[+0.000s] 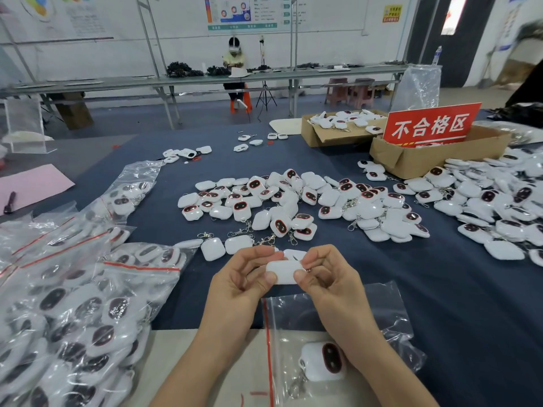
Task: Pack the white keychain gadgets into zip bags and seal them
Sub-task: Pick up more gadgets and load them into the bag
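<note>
Both hands are raised at lower centre of the frame. The left hand [246, 274] and right hand [326, 274] each pinch an end of one white gadget [283, 273] between thumb and fingertips. Only its plain white shell shows. Its clasp is mostly hidden behind the right fingers, with just a glint of metal visible.

Below them a zip bag [338, 306] lies on the table [440, 289], its red strip running down its left edge. The right forearm crosses the bag and the bottom of the frame cuts it off. A bagged gadget [323, 359] lies inside with its dark face up.

Loose gadgets [293, 201] lie heaped across the middle. Filled bags [73, 304] pile up at lower left, their contents blurred by glare and running out of frame. At upper right, a red sign [430, 126] stands in a cardboard box [411, 163] and hides what the box holds.
</note>
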